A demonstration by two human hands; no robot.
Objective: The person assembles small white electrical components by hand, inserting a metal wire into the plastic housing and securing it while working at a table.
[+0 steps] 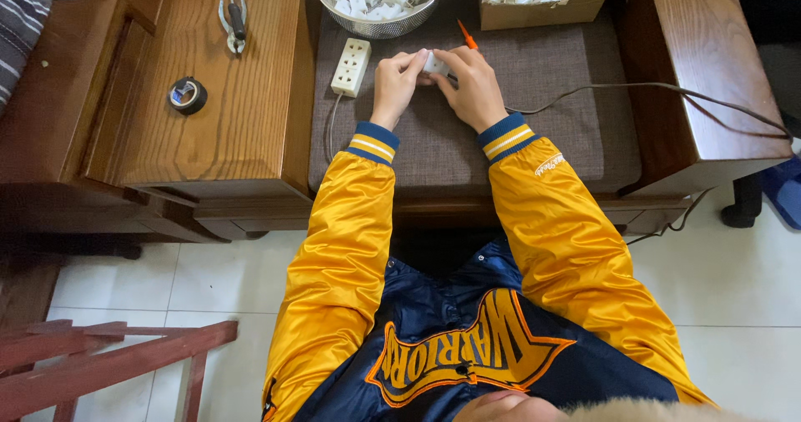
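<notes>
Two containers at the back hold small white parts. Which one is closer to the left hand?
The round metal colander, set behind the left hand and beside the white power strip. The cardboard box of similar white parts sits farther right, behind the right hand.

Yellow satin sleeves (350, 230) — navy striped cuffs (373, 141)

Worn on the head, looking almost straight down from above the yellow sleeves and jacket front. Faces forward over a grey cushion (534, 130) between wooden armrests, close enough to fill the lower half with the wearer's own body. Takes in a tiled floor (734, 280) at the bottom and box edges at the top. Only one view, so nothing shared.
</notes>
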